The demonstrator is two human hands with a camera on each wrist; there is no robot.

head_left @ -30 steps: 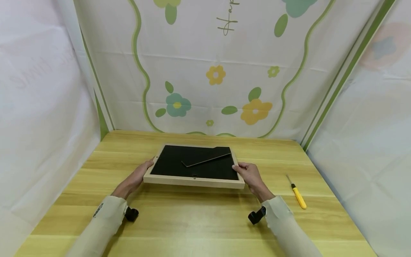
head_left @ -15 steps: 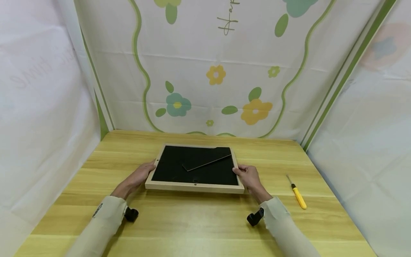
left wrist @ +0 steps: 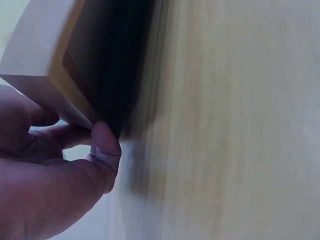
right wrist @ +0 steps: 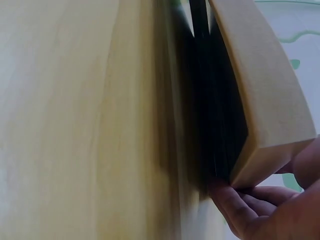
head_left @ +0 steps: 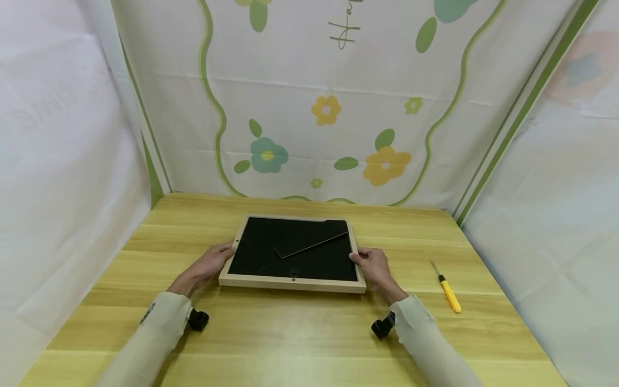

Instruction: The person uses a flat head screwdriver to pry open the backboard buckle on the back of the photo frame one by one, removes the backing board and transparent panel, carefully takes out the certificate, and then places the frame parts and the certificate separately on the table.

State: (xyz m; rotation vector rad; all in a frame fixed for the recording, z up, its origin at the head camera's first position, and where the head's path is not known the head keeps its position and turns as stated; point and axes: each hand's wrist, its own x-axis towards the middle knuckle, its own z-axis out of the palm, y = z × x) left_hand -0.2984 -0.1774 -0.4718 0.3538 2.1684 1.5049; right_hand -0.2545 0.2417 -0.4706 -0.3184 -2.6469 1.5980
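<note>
A picture frame (head_left: 292,282) with a light wooden rim lies back side up between my hands in the head view. Its black backing (head_left: 261,242) carries a folded black stand flap (head_left: 319,236). My left hand (head_left: 210,263) grips the frame's left side, with the thumb on the rim. On the right side, my right hand (head_left: 375,266) pinches the rim, thumb on top. Both wrist views show the fingers around the frame's wooden edge (left wrist: 75,97), (right wrist: 267,155). The front of the frame is hidden. I cannot tell whether its near edge touches the table.
A screwdriver (head_left: 450,293) with a yellow handle lies to the right of my right hand on the wooden table (head_left: 290,333). White cloth walls (head_left: 300,75) printed with flowers stand behind the table and at both sides.
The frame's near edge has come down and slightly towards me, so the frame lies flatter. Both hands have kept their hold, and the right wrist has shifted slightly left. The screwdriver has stayed put.
</note>
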